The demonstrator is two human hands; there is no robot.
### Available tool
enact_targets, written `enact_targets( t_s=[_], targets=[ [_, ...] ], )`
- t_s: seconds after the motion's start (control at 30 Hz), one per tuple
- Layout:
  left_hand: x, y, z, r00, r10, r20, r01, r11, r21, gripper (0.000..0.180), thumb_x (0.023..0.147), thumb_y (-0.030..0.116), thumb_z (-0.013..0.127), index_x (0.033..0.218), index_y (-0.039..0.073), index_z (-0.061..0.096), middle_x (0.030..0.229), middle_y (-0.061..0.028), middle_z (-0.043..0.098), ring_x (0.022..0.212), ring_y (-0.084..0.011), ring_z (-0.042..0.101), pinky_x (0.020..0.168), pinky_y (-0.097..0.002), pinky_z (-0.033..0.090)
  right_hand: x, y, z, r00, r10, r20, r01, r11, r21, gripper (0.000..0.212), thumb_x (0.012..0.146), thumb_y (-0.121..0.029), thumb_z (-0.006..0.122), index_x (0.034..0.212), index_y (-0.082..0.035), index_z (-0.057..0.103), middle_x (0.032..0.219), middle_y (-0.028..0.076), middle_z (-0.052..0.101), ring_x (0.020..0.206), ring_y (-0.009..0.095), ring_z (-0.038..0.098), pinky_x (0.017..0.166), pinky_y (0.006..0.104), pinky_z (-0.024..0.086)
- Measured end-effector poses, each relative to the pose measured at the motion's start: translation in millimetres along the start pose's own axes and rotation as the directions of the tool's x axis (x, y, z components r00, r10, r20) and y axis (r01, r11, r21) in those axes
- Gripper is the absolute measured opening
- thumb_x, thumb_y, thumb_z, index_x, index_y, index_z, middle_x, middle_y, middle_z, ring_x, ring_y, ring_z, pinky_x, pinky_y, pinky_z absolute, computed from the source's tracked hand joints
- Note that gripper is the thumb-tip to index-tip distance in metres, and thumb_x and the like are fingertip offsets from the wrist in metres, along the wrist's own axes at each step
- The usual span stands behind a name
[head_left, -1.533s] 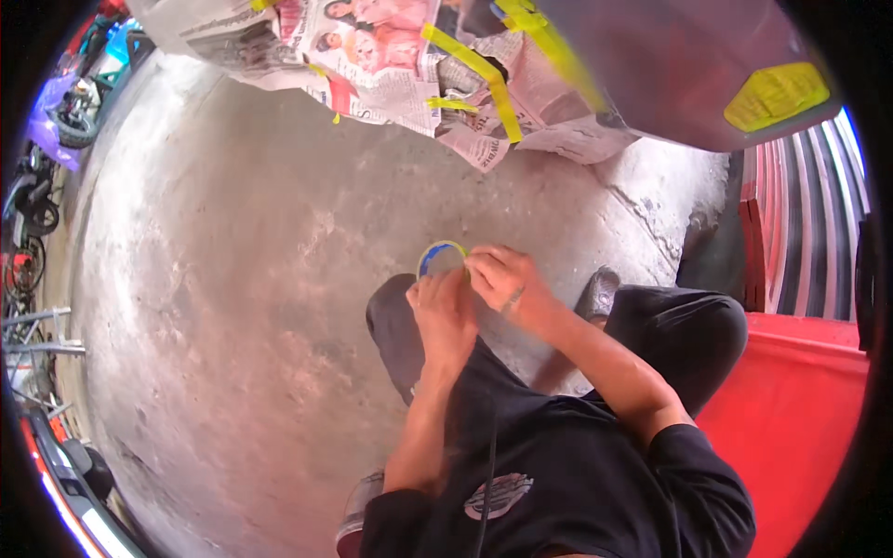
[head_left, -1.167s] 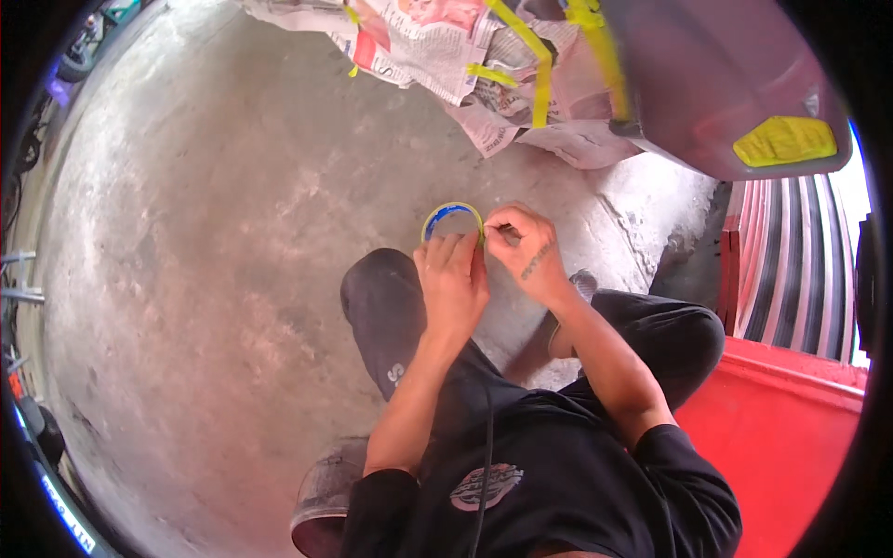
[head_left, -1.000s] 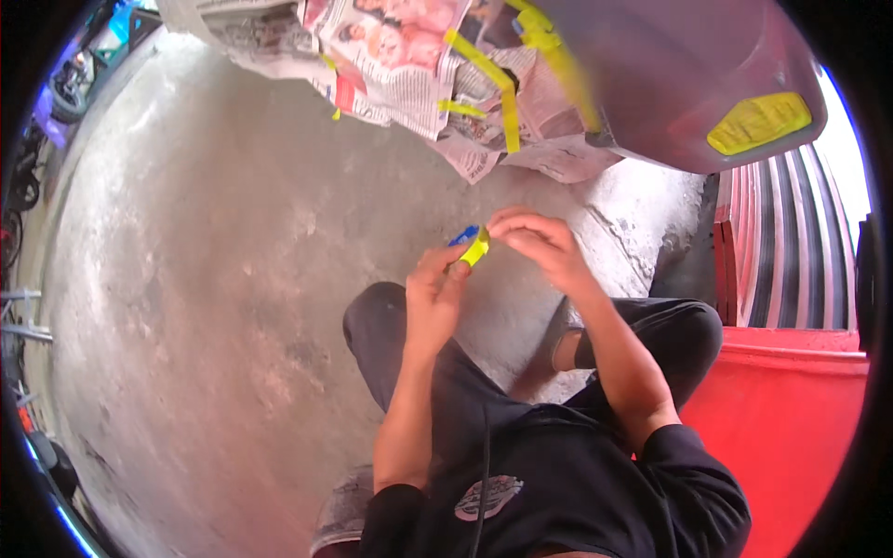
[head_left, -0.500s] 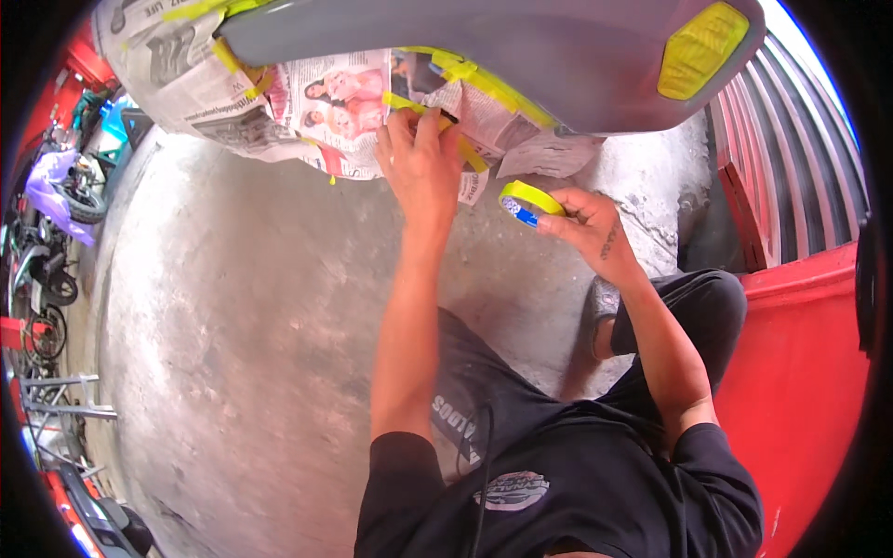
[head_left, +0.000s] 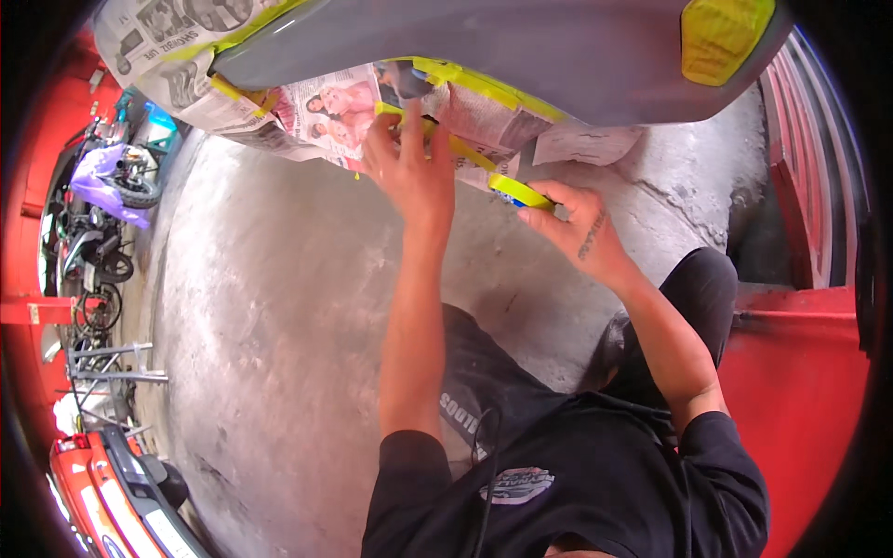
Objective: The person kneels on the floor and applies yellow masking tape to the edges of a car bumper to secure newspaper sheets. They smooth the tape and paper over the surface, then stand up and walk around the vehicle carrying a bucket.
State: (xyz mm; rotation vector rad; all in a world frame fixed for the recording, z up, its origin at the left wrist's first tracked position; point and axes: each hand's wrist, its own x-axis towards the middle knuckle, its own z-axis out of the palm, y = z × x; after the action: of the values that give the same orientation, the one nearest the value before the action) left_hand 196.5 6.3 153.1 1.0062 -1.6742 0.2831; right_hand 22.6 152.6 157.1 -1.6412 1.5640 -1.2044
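A large grey body panel (head_left: pixel 521 56) spans the top of the view, with newspaper (head_left: pixel 326 98) fixed along its lower edge by yellow masking tape (head_left: pixel 507 96). My left hand (head_left: pixel 414 181) lies against the hanging newspaper, fingers stretched and apart, its fingertips on a yellow tape strip (head_left: pixel 470 153). That strip slants down to the right toward the yellow tape roll (head_left: pixel 521 192). My right hand (head_left: pixel 584 228) grips the roll by its right side, thumb below and fingers over it. What lies directly under my left fingertips is hidden.
My bent knee (head_left: pixel 702 288) rises at the right, beside a red panel (head_left: pixel 791 400) and a ribbed shutter (head_left: pixel 809 177). Concrete floor (head_left: pixel 270 325) lies below. Along the left stand motorcycles (head_left: pixel 102 237), a metal stand (head_left: pixel 116 363) and an orange-red vehicle (head_left: pixel 116 493).
The roll has tilted to a flatter angle and come closer to the slanting tape strip, moving slightly left with my right hand. My left hand stays at the newspaper, its fingers more spread. The view has shifted.
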Motion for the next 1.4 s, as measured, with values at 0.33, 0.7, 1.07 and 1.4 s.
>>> enact_targets(
  t_s=[0.33,0.7,1.07,1.4],
  targets=[
    [-42.4,45.4,-40.2,0.610,-0.507,0.609,0.788,0.315,-0.528,0.022,0.097,0.016,0.073,0.107,-0.004,0.072,0.102,-0.0028,0.071,0.093,-0.0091,0.060,0.084,-0.0270,0.049,14.2,8.9,2.9,0.970,-0.243,0.002,0.243,0.969,-0.054,0.037,0.087,-0.013,0.077,0.121,-0.001,0.068,0.103,0.020,0.073,0.088,0.034,0.071,0.077,0.0390,0.057],
    [47.2,26.8,-21.0,0.970,-0.185,0.155,0.202,0.974,-0.099,0.005,0.091,0.002,0.066,0.090,-0.002,0.066,0.085,-0.0123,0.064,0.077,-0.0247,0.060,0.073,-0.0355,0.047,30.5,-3.3,-6.5,0.921,-0.365,-0.134,0.365,0.931,-0.028,0.053,0.087,-0.003,0.070,0.139,-0.010,0.058,0.102,0.019,0.070,0.087,0.037,0.068,0.075,0.0422,0.055],
    [67.2,-21.6,8.1,0.959,-0.197,0.205,0.185,0.980,0.077,0.008,0.090,0.006,0.066,0.089,-0.002,0.067,0.091,-0.0167,0.066,0.087,-0.0379,0.062,0.078,-0.0475,0.046,37.6,-1.5,-23.7,0.884,-0.453,-0.112,0.427,0.882,-0.200,0.038,0.087,-0.001,0.065,0.124,-0.007,0.066,0.085,0.015,0.062,0.078,0.036,0.063,0.067,0.0448,0.051],
    [51.3,-38.7,22.7,0.980,-0.120,0.156,0.100,0.986,0.131,0.007,0.083,0.006,0.073,0.086,0.002,0.068,0.088,-0.0138,0.067,0.088,-0.0358,0.062,0.079,-0.0481,0.046,44.8,24.8,-3.4,0.940,-0.342,0.006,0.333,0.910,-0.247,0.039,0.089,0.000,0.062,0.127,-0.006,0.067,0.089,0.017,0.064,0.076,0.034,0.065,0.068,0.0429,0.052]
  ],
)
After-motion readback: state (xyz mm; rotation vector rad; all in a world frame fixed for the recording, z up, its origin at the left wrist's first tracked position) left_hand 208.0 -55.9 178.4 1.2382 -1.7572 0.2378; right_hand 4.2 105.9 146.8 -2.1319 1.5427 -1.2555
